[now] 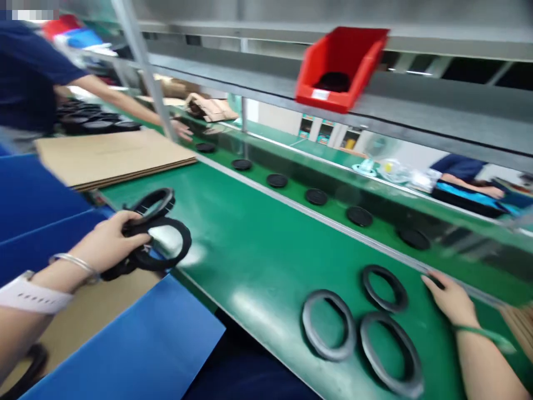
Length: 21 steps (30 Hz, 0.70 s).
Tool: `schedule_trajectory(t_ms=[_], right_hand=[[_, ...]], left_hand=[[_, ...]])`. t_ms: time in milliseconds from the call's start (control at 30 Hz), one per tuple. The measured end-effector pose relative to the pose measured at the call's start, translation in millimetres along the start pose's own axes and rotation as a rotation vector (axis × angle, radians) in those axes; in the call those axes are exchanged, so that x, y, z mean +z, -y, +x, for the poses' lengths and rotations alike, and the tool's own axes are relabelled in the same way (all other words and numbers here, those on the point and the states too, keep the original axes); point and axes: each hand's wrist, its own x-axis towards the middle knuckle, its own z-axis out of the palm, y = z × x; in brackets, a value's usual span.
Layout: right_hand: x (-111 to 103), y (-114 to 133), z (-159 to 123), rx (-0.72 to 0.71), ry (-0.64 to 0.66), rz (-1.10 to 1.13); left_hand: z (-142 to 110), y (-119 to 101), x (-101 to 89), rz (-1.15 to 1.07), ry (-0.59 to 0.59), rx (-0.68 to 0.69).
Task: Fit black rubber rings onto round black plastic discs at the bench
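Observation:
My left hand (109, 240) is closed round a bunch of black rubber rings (160, 236), held over the near edge of the green bench (258, 244). On the bench to the right, my right hand (449, 297) rests with fingers lying flat, touching the strip beside the belt. Three loose black rings (328, 325) lie just left of that hand.
A row of black discs (316, 196) runs along the conveyor belt behind the bench. A red bin (339, 66) sits on the shelf above. Flat cardboard (112, 155) lies at the left, a blue box (137, 344) below. A co-worker's arm (125, 103) reaches to the belt.

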Motion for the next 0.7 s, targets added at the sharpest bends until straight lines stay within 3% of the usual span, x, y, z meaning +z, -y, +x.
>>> schedule_trajectory(t_ms=[133, 233, 367, 533, 700], right_hand=[[16, -14, 4, -0.041, -0.029, -0.045], [18, -8, 4, -0.040, -0.060, -0.080], [19, -4, 1, -0.012, -0.087, -0.053], [19, -2, 2, 0.007, -0.096, 0.006], [20, 2, 2, 0.029, -0.107, 0.059]], left_hand=[[-21, -115, 70.3, 0.154, 0.323, 0.532], [-45, -191, 117.7, 0.407, 0.550, 0.632], [-70, -275, 155.5, 0.451, 0.583, 0.779], [-99, -346, 190.6, 0.374, 0.542, 0.924], [-143, -385, 212.1, 0.372, 0.565, 0.985]])
